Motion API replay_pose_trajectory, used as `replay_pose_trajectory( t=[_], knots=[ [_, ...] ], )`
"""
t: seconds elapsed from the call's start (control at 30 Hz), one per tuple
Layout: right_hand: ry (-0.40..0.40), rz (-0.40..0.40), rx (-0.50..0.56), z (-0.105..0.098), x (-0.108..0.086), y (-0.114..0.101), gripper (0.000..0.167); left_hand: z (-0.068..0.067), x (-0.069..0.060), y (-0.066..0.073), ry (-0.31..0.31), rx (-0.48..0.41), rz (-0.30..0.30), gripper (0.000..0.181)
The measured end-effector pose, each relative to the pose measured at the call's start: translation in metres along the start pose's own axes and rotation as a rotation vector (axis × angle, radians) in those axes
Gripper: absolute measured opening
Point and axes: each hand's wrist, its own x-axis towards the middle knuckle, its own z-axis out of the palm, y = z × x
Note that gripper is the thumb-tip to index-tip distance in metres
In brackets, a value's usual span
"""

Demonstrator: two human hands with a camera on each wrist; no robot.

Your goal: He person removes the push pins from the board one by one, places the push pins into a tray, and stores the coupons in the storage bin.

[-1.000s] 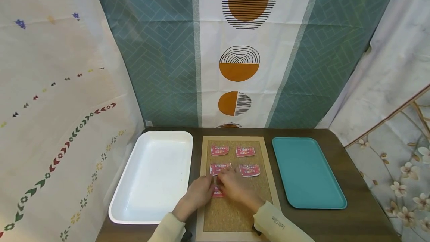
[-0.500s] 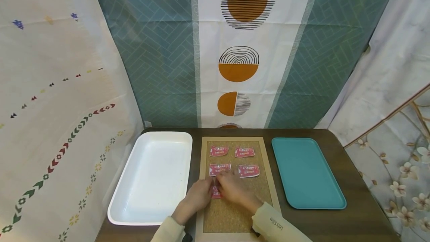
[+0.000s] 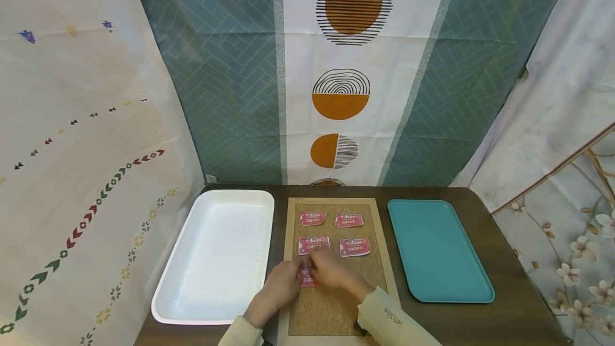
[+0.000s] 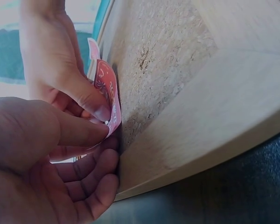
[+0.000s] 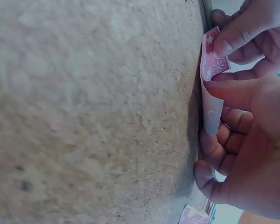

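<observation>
Both hands meet at a pink-and-white printed coupon (image 3: 306, 280) on the left side of a framed cork board (image 3: 336, 314). My left hand (image 3: 282, 283) pinches the coupon's left part, its thumb flat on the printed face. From the other side my right hand (image 3: 331, 268) holds the coupon's upper part between thumb and curled fingers. In the left wrist view the coupon (image 4: 105, 81) bends away from the cork, and a tiny white spot shows between the thumbs. The right wrist view shows its pale underside (image 5: 212, 112). Fingers hide part of it.
Similar coupons lie above on the board, such as one at upper right (image 3: 349, 220) and one at middle right (image 3: 355, 247). A white tray (image 3: 160, 292) stands left, a teal tray (image 3: 442, 250) right, on a dark wooden table (image 3: 509, 287). Patterned cloths hang around.
The hands keep hold of the same coupon, which has shifted slightly left and toward the person. The right fingers have drawn a little away from the coupon above. The head view has tilted slightly.
</observation>
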Motion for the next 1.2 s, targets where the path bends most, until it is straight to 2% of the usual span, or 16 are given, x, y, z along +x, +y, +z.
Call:
replay_pose_trajectory(
  t=[0.13, 0.33, 0.53, 0.73, 1.2],
  knots=[
    [-0.002, 0.012, 0.020, -0.0002, -0.0013, -0.0001, 0.011, 0.0016, -0.0008, -0.0008, 0.001, -0.016, 0.003, 0.018],
    [0.001, 0.014, 0.058, -0.0019, -0.0034, -0.0013, 0.010, 0.0024, -0.0004, -0.0018, 0.038, 0.001, 0.033, 0.015],
    [0.004, 0.028, 0.108, -0.0009, -0.0048, -0.0012, 0.010, 0.0046, -0.0003, -0.0034, 0.048, 0.007, 0.038, 0.013],
    [0.017, 0.032, 0.109, 0.0027, -0.0048, -0.0004, 0.012, 0.0069, -0.0018, -0.0045, 0.071, 0.022, 0.055, 0.013],
    [0.019, 0.035, 0.151, 0.0027, -0.0047, -0.0005, 0.013, 0.0035, -0.0021, -0.0052, 0.037, -0.035, 0.042, 0.013]
  ],
)
